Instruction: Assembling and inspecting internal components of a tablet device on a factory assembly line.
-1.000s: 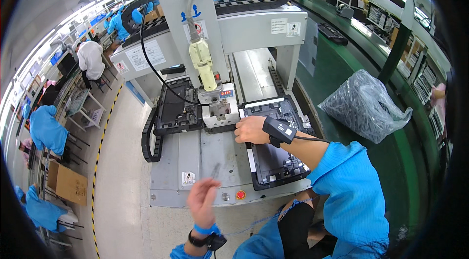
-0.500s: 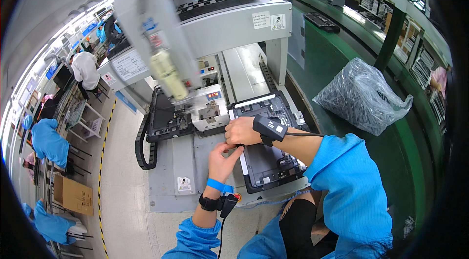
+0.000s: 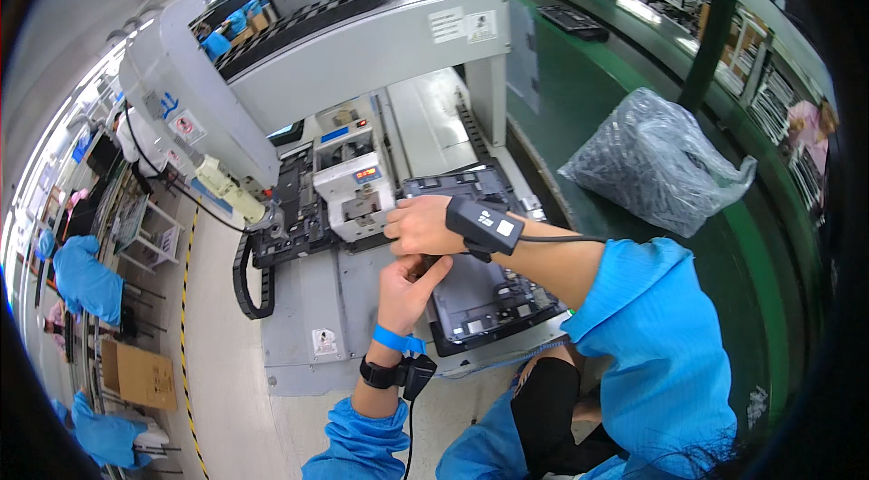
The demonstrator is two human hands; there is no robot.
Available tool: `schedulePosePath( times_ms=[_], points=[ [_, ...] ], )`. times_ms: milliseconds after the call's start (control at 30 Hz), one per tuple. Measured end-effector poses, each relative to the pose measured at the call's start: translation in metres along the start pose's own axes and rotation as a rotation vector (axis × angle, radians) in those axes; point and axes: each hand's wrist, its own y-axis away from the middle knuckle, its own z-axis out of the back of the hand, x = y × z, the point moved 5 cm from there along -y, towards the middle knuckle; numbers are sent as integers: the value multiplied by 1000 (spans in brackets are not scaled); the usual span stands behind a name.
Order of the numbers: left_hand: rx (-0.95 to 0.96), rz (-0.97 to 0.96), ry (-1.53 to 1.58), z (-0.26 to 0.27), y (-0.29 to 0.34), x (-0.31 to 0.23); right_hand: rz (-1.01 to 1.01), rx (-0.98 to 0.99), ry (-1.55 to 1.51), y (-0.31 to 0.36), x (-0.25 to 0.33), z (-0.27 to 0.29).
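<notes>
My left hand (image 3: 405, 294) is at the near left side of a black laptop-like chassis (image 3: 468, 299) in the right-hand holder. Its thumb and fingers press together; whatever is between them is hidden. Just beyond it, my right hand (image 3: 424, 224) reaches over the chassis from the right, palm down, fingers curled together by the left hand's fingertips. I cannot make out what they hold. Each wrist wears a black strapped device with a cable, and the left also a blue band. Beside my hands stands a small metal feeder box (image 3: 356, 195) with a red digital display.
A second black chassis (image 3: 297, 204) lies left of the feeder, under the tool head (image 3: 233, 193) of a grey gantry machine (image 3: 380, 41). A clear plastic bag (image 3: 656, 163) of dark parts sits on the green conveyor bench. A cardboard box (image 3: 140, 375) and seated co-workers are far left.
The machine's tool head has swung left and down, to the left chassis. My hands stay close together at the right chassis; the pale strip along its far edge no longer shows. The view has shifted slightly.
</notes>
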Motion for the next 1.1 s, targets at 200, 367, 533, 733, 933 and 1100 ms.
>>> schedulePosePath(
  times_ms=[200, 367, 533, 733, 933, 1100],
  points=[
    [80, 87, 100, 11, -5, 1, -487, -393, -12, 63, 40, 103],
    [69, 58, 333, 8, 27, -51, -1186, -953, -305, 172, 171, 172],
    [375, 121, 488, -81, 86, -89, -1587, -1415, -953, 244, 323, 138],
    [777, 355, 570, -204, 174, -93, -1531, -1579, -1228, 267, 416, 174],
    [1017, 496, 551, -297, 251, -95, -1751, -1857, -1015, 307, 509, 198],
    [1234, 522, 478, -352, 303, -104, -1742, -2095, -898, 338, 561, 204]
  ],
)
